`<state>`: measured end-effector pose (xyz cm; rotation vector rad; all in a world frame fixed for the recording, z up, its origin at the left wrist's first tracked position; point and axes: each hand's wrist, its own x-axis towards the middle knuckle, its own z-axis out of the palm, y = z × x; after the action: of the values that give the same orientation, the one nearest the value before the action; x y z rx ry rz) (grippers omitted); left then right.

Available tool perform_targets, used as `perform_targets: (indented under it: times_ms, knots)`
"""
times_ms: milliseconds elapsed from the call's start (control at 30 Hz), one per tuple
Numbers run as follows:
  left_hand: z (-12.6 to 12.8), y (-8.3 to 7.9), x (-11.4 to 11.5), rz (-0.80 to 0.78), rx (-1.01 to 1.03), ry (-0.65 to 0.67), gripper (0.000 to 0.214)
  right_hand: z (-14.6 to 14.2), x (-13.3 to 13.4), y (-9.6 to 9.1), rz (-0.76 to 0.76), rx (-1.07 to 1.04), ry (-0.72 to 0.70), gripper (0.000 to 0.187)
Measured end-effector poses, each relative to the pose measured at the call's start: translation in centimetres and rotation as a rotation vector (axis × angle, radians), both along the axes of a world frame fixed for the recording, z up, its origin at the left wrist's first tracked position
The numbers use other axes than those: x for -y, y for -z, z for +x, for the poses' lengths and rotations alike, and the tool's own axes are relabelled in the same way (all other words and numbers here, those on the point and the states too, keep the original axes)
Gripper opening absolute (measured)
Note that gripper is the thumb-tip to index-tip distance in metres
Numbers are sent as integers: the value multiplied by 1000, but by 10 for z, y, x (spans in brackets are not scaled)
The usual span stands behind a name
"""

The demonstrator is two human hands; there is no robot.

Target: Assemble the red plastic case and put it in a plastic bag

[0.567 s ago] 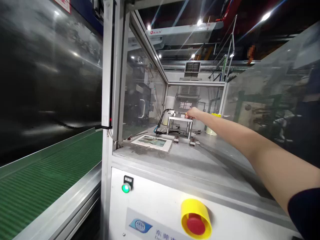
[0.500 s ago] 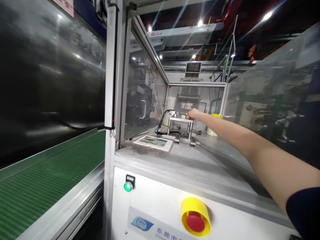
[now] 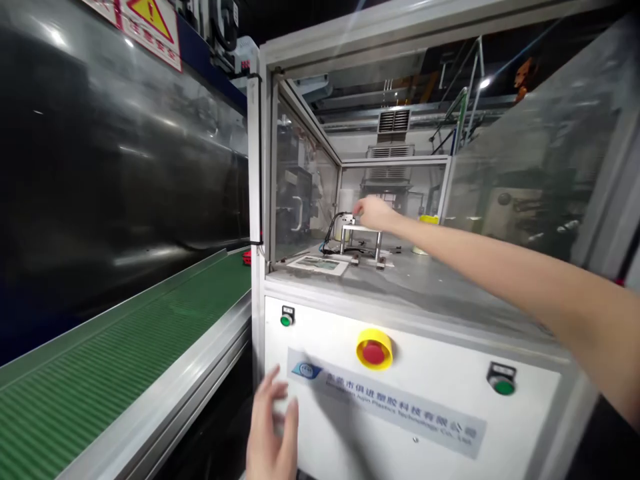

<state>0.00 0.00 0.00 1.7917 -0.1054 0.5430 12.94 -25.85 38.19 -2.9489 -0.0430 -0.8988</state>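
Silvery metal makes up the small legged fixture (image 3: 359,228), standing on the grey desk (image 3: 420,283) just under the right hand (image 3: 376,212). Its fingers curl close by the white block (image 3: 347,219) on top; whether they pinch anything, I can't tell. I'd say it wants a light fingertip touch, clear of the black hoses (image 3: 328,233) left of those fingers. Nearer me, the left hand's (image 3: 273,427) fingers are loosely spread, best kept off the emergency-stop button (image 3: 374,352) to their right.
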Motion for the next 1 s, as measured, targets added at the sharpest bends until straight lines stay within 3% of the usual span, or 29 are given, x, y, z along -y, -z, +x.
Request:
perform_targets:
  times_ms: [67, 167, 200, 267, 367, 467, 567, 733, 867, 1000]
  knots:
    - [30, -24, 1, 134, 204, 40, 31, -57, -15, 30, -74, 13, -113, 18]
    - [58, -47, 1, 337, 314, 29, 26, -161, -14, 98, -100, 74, -215, 15]
    - [62, -51, 0, 401, 327, 27, 26, -194, -6, 126, -34, 179, -243, 15]
    - [65, -53, -1, 514, 339, 22, 28, -245, 19, 187, 171, 517, -149, 17]
    - [64, -52, -2, 628, 335, -6, 28, -280, 65, 273, 257, 754, 68, 18]
    - [64, -54, 1, 698, 310, -60, 24, -280, 102, 328, 122, 605, 84, 22]
    - [64, -60, 8, 748, 260, -149, 22, -274, 118, 346, -16, 493, 57, 22]
    - [57, -70, 29, 775, 194, -258, 22, -273, 108, 348, -93, 477, 84, 24]
    - [54, -75, 40, 793, 165, -351, 21, -275, 88, 344, -41, 417, 230, 29]
    - [59, -84, 28, 846, 128, -327, 24, -276, 80, 339, 69, 379, 270, 33]
